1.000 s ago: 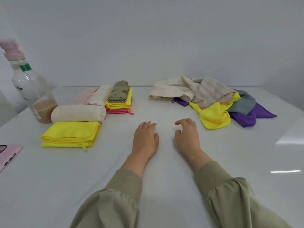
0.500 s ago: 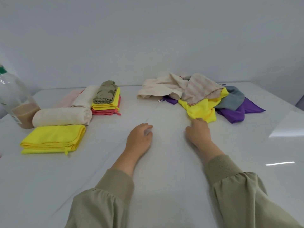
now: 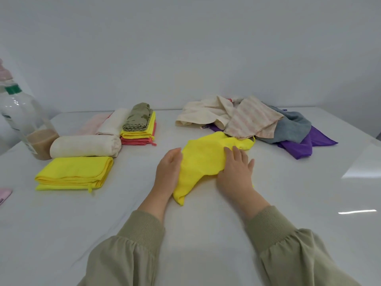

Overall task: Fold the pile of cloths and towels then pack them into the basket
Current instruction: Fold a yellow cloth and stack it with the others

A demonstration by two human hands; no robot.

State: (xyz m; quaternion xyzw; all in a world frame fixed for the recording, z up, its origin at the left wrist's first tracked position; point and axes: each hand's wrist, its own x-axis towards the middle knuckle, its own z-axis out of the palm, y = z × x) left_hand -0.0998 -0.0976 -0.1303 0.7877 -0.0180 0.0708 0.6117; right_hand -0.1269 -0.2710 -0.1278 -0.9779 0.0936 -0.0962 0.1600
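Observation:
A crumpled yellow cloth (image 3: 201,159) lies on the white table (image 3: 206,234) in front of me, its far corner still tucked under the pile. My left hand (image 3: 169,170) touches its left edge with straight fingers. My right hand (image 3: 236,172) lies flat on its right part, fingers spread. Behind it sits the unfolded pile (image 3: 257,122): cream, striped pink, grey and purple cloths. At the left are folded pieces: a yellow cloth (image 3: 74,172), a rolled cream towel (image 3: 85,145), and a stack of olive, yellow and red cloths (image 3: 139,127). No basket is in view.
A clear plastic bottle (image 3: 22,120) with brown liquid stands at the far left edge. A pink object (image 3: 4,195) pokes in at the left border. A pale wall runs behind the table.
My right hand reached the pile and drew the yellow cloth toward me. Both hands now rest on it instead of on the bare table.

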